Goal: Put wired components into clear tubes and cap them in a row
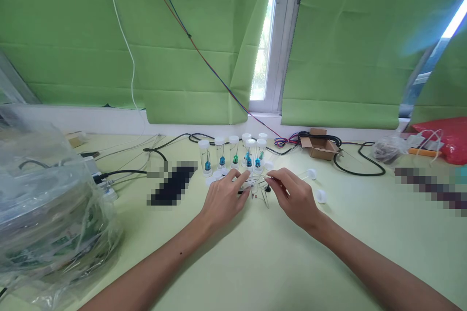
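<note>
My left hand (pixel 224 197) is closed over the table, thumb and fingertips together beside a scatter of small parts; what they hold, if anything, is too small to make out. Across from it, my right hand (pixel 294 194) pinches the end of a thin wire-like piece (pixel 261 178). Between and below the hands lie thin bent metal wires (pixel 265 199) and a small black piece (pixel 267 188). Just beyond stand several clear tubes with white caps (pixel 234 148), holding blue or green parts with thin wires. White caps (pixel 321 196) lie right of my right hand.
A large plastic-wrapped bundle (pixel 54 233) fills the left side. An open cardboard box (pixel 320 148) and coiled black cables (pixel 359 172) sit at the back right, near a red bag (pixel 450 141). Green blinds (pixel 197 73) hang behind the table (pixel 251 272).
</note>
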A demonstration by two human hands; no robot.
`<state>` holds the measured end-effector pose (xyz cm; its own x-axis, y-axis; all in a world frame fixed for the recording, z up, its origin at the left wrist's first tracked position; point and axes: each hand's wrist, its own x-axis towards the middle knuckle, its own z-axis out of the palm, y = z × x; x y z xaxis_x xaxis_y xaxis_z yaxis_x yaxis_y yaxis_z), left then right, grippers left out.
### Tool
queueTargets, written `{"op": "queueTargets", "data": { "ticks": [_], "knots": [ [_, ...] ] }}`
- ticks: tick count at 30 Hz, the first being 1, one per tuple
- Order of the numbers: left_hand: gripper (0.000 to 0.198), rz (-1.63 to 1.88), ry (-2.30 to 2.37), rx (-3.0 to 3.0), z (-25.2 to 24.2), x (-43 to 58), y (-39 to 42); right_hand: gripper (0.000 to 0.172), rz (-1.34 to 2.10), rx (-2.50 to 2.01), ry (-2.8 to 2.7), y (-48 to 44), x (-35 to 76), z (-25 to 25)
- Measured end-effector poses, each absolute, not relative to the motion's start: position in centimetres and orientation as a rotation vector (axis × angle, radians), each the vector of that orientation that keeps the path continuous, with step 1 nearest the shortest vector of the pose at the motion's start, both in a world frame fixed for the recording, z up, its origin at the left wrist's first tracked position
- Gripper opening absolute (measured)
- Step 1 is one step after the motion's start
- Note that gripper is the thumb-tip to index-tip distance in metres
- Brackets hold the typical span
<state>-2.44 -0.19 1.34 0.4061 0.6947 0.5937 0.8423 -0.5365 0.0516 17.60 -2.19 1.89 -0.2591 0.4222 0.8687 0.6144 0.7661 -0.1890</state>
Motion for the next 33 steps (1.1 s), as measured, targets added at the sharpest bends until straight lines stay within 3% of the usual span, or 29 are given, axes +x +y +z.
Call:
{"op": "queueTargets", "data": {
  "ticks": [8, 33],
  "knots": [
    [0.032, -0.921, -1.355, -2.489, 1.45, -2.06, -0.58, 0.018, -0.256, -0.72, -1.829, -2.41, 17.29, 2.14],
    [0.034, -1.142, -1.31, -2.609, 0.68, -1.52, -0.97, 0.018, -0.324, -0.696, -1.793, -2.44, 17.3, 2.12]
  ]
}}
